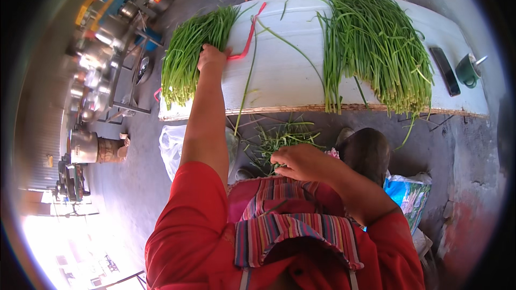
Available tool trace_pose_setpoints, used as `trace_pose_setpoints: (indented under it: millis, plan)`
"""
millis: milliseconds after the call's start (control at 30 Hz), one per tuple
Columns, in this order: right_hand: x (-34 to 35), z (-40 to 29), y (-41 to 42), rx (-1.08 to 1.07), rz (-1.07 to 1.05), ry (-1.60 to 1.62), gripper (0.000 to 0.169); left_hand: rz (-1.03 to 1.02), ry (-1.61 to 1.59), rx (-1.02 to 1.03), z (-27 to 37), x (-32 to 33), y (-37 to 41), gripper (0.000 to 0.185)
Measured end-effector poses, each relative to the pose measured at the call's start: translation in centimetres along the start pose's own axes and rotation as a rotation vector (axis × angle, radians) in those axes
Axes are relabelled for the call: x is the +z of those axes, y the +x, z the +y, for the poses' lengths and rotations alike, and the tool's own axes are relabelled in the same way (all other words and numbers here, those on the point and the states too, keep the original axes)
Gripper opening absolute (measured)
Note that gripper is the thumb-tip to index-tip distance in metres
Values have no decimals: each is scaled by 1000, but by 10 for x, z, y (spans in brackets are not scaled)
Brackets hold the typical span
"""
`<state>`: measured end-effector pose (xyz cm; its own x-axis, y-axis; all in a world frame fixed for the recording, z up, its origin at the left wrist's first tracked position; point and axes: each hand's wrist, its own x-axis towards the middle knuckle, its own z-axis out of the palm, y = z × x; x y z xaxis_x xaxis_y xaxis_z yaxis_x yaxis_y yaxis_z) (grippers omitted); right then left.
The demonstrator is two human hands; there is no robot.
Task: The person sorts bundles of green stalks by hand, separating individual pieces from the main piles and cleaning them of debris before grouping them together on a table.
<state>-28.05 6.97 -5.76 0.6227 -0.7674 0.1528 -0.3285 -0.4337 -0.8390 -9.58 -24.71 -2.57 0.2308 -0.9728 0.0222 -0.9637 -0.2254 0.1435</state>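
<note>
My left hand reaches across the white tabletop and touches the right side of a pile of green garlic chives. Its fingertips are partly hidden, so its grip is unclear. A red ribbon lies beside that hand, and a bit of red shows at the pile's left edge. My right hand hovers above my lap, fingers bent and apart from the thumb, with nothing visible between them. Beyond it, loose green trimmings lie on the floor. A larger pile of chives covers the table's right part.
A black phone and a green mug stand near the right wall. Below the table are a clear plastic bag and a printed bag. Metal pots line the left side. Single stalks cross the tabletop.
</note>
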Motion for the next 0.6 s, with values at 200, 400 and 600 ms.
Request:
trace_pose_setpoints:
  millis: [200,400,600]
  plan:
    - [-4,5,-2,-5,28,-47,20,-38,-148,112,-11,4,16,96]
    - [-3,10,-6,4,70,-49,21,178,-698,419,-27,-20,-41,57]
    - [-5,7,-4,18,23,-57,22,491,-191,821,-54,13,-63,38]
